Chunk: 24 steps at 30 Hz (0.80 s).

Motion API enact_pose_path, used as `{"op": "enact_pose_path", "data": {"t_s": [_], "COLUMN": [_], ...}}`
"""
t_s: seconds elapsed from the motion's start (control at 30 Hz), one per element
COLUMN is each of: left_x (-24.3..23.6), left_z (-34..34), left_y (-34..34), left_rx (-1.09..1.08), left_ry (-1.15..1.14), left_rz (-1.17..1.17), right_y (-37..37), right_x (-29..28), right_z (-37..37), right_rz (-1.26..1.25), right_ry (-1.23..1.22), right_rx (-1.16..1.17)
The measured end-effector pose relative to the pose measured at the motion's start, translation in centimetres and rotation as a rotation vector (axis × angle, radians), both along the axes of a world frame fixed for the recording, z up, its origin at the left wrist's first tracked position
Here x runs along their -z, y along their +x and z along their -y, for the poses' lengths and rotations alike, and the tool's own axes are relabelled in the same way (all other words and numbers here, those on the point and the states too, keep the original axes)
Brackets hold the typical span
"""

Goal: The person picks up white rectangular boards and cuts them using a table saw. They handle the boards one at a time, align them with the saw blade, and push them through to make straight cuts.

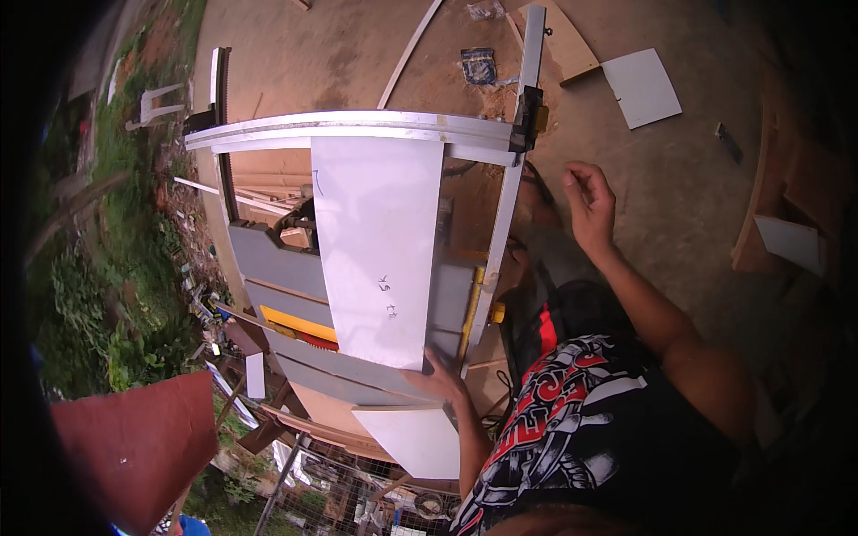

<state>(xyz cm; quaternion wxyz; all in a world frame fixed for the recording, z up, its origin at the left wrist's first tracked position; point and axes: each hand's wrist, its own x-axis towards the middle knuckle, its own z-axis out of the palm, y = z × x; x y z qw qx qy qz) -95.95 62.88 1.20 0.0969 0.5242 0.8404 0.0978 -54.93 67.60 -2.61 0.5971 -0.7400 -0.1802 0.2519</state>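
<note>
A long white board (380, 232) with small handwritten marks lies across the grey table saw (357, 371). Its far end meets a silver metal fence (357, 125). At the board's near right corner is my left hand (438, 380), fingers spread against the edges. A yellow insert (290, 326) with a red piece (317, 342) beside it shows left of the board; the board covers part of the saw top. My right hand (590, 196) hangs in the air right of the saw, fingers loosely curled, with nothing seen in it.
A smaller white panel (416, 438) lies just nearer than the saw. Silver rails (500, 205) frame the machine. On the floor are another white panel (642, 87), a brown board (559, 40) and a dark packet (478, 66). A red sheet (143, 447) stands at lower left.
</note>
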Motion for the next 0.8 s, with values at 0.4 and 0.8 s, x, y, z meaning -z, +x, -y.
{"op": "enact_pose_path", "data": {"t_s": [0.4, 0.8], "left_x": [-1.5, -1.2], "left_z": [-1.3, -0.9], "left_y": [2.1, 0.8], "left_rx": [-0.015, -0.066], "left_ry": [0.012, 0.020], "left_rz": [0.114, 0.173], "right_y": [-6.5, -6.4], "right_x": [-5.2, -3.2], "right_z": [-9.3, -13.2], "right_rz": [-0.766, -1.026], "right_ry": [-0.038, 0.049], "right_rx": [-0.409, -0.395]}}
